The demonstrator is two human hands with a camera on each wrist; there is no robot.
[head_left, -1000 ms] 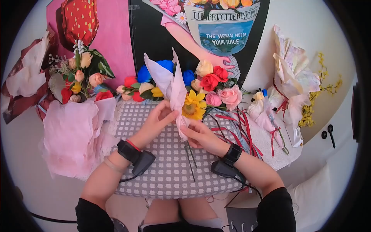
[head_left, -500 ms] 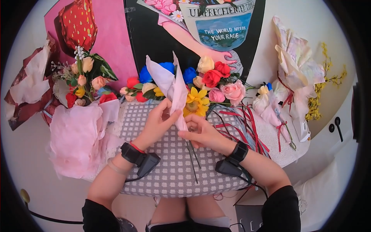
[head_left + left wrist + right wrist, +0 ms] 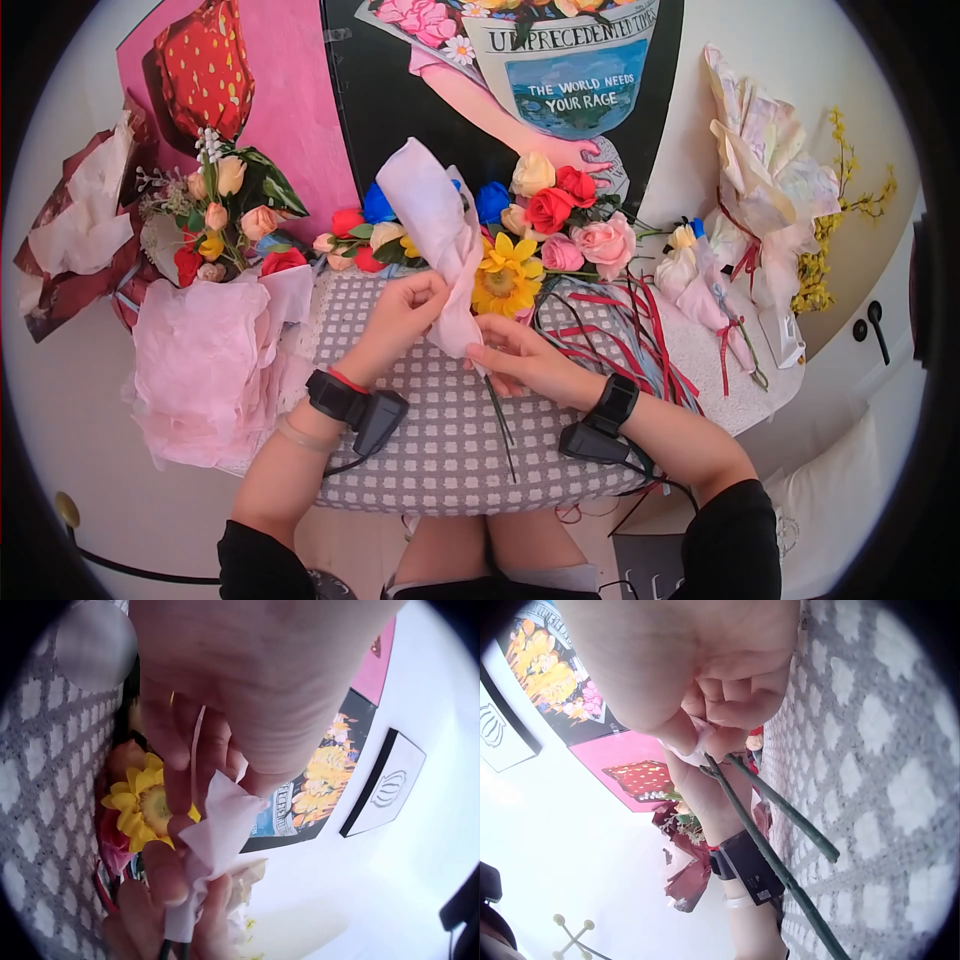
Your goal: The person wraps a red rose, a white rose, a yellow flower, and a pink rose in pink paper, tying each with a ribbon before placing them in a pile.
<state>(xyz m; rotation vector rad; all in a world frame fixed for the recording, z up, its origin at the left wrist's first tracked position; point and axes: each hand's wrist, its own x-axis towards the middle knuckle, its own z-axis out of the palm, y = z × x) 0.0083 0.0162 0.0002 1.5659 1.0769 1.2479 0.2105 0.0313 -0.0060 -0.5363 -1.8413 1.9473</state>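
A pale pink sheet of wrapping paper [image 3: 425,205] is rolled into a narrow cone round two dark green stems [image 3: 500,425], which poke out below it. My left hand [image 3: 402,318] grips the cone at its middle. Lower down, my right hand [image 3: 525,352] pinches the gathered end between thumb and fingers. In the left wrist view the paper [image 3: 217,825] narrows into the right hand's fingertips [image 3: 166,877]. The right wrist view shows the stems [image 3: 769,840] coming out under the right hand [image 3: 705,682]. Whatever flower heads the stems carry are hidden by the paper.
Behind my hands lie a yellow sunflower [image 3: 505,280], red roses [image 3: 548,208] and other flowers. A stack of pink paper sheets [image 3: 200,370] is at left, red and grey ribbons [image 3: 640,330] at right. Small wrapped bouquets [image 3: 690,285] stand further right.
The cone's top has turned, so its two pointed tips now show as one broad rounded flap leaning left. Both hands keep hold, the right slightly lower on the paper.
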